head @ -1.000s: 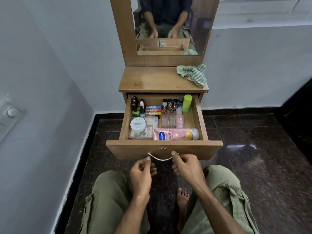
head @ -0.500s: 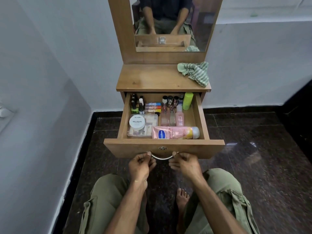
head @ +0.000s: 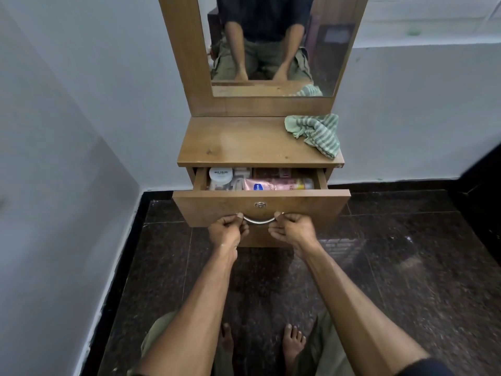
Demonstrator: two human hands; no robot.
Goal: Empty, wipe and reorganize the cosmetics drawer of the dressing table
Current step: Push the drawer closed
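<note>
The tall brown wooden dressing table (head: 260,142) stands against the white wall, with a mirror (head: 273,44) on top so a person can look while sitting. Its brown wooden drawer (head: 261,207) is only partly out, so just the front row of things shows. A green striped cloth (head: 315,134) lies bunched on the right back corner of the tabletop, likely kept close for wiping. Inside the drawer, a long pink tube (head: 276,184) lies flat along the front, and a round white jar (head: 221,175) sits at the left. The left hand (head: 226,230) and right hand (head: 294,229) each curl their fingers around 1 end of the curved silver handle (head: 259,220), probably so the drawer slides straight.
</note>
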